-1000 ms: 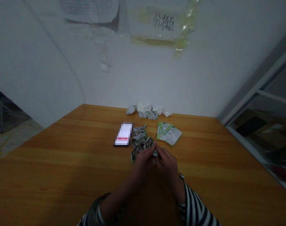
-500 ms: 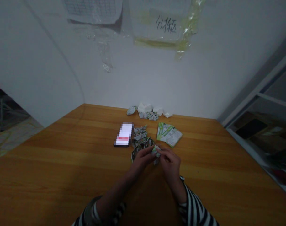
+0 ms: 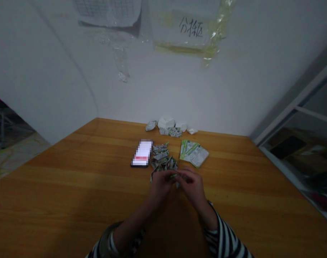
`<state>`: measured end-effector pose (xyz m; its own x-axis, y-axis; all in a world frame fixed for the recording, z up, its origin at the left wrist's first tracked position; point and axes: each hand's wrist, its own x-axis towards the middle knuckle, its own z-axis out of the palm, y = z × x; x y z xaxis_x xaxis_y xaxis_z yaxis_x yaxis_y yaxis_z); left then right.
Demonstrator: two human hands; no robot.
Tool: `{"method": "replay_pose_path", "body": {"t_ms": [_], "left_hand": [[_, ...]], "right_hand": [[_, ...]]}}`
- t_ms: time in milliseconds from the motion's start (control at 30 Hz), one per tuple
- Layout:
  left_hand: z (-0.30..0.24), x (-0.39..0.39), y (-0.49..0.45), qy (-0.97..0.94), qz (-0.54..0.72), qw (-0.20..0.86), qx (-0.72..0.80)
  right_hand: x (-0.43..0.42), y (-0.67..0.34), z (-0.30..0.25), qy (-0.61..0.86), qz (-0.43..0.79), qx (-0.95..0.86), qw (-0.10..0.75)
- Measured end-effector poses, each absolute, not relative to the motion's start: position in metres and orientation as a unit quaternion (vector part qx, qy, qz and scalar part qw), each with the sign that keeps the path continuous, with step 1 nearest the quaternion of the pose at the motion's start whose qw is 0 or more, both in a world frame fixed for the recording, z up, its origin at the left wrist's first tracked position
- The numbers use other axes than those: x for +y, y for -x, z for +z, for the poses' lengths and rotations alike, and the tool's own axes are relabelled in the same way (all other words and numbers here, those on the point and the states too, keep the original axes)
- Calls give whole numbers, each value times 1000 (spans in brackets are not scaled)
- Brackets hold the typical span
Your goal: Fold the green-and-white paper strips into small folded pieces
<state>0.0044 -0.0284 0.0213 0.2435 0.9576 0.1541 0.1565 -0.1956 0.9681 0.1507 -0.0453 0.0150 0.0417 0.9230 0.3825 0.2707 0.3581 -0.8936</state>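
My left hand [image 3: 161, 185] and my right hand [image 3: 192, 183] meet over the wooden table, fingertips pinched together. Between them is a small folded piece of green-and-white printed paper [image 3: 174, 175], mostly hidden by the fingers. Just beyond my left hand lies a cluster of similar folded paper pieces [image 3: 160, 156], some partly covered by that hand. A fanned stack of flat printed leaflets [image 3: 194, 154] rests past my right hand.
Left of the folded pieces lies a phone [image 3: 142, 152] with its screen lit. Crumpled white and printed paper [image 3: 166, 123] sits along the wall at the back of the wooden table [image 3: 99, 186]. A shelf frame [image 3: 311, 114] stands at the right.
My hands have turned inward and closed over the folded paper, which now shows much less between the fingers. The paper pile, leaflets and phone stay where they were.
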Motion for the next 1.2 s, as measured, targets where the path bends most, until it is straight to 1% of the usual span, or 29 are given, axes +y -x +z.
{"method": "replay_pose_path", "body": {"t_ms": [167,233,400,500,600,700,933,1200], "left_hand": [[23,-32,-5,-725,371,411,409],[22,-32,-5,-731,365,382,432],[23,-33,-5,-737,363,273,500],[27,-35,-6,-753,334,245,512],[32,-37,-6,-764,311,247,508],[32,-38,-8,-763,314,269,496],[26,-38,-14,-744,347,296,488],[25,-39,-15,-711,406,314,480]], "right_hand": [[-44,-152,6,514,300,-582,555],[-45,-150,4,518,320,-566,556],[-47,-140,7,498,386,-540,558],[-47,-137,7,497,406,-528,557],[-47,-138,7,497,445,-499,553],[-48,-138,6,499,463,-472,561],[-50,-131,6,513,413,-440,610],[-52,-126,9,518,410,-399,636]]}}
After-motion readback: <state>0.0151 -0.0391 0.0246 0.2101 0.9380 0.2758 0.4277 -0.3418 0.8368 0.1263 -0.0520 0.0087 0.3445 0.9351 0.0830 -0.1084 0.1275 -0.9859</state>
